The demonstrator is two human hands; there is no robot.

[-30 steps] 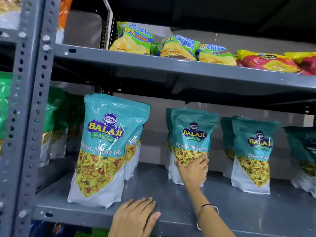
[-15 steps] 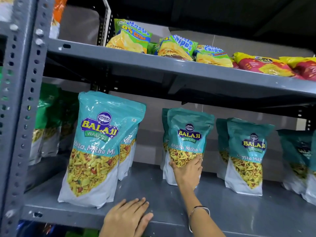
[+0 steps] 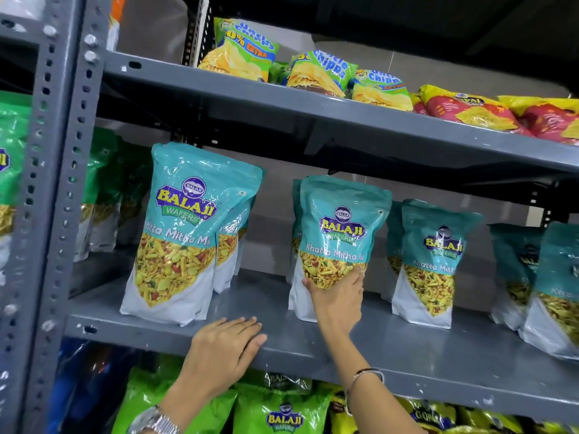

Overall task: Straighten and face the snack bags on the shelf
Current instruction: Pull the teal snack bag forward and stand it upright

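Note:
Several teal Balaji Khatta Mitha Mix bags stand upright on the grey middle shelf (image 3: 282, 343), labels facing out. My right hand (image 3: 336, 303) grips the lower front of the middle teal bag (image 3: 341, 220), thumb on its left side and fingers on its right; another bag stands right behind it. A large teal bag (image 3: 188, 220) stands to the left near the front edge, with more behind it. To the right are another teal bag (image 3: 435, 245) and a further pair (image 3: 557, 277). My left hand (image 3: 225, 349) lies flat on the shelf's front edge, holding nothing.
The upper shelf (image 3: 313, 111) carries green Uncle Chipps bags (image 3: 244, 48) and red-and-yellow bags (image 3: 463, 108), lying tilted. Green Balaji bags (image 3: 282, 415) fill the shelf below. A perforated grey upright post (image 3: 59, 183) stands at left, with green bags (image 3: 12, 158) in the bay beyond it.
My right hand stays on the middle teal bag, which sits a little closer to the front. The view has dropped, showing the lower shelf. My left hand stays on the shelf edge.

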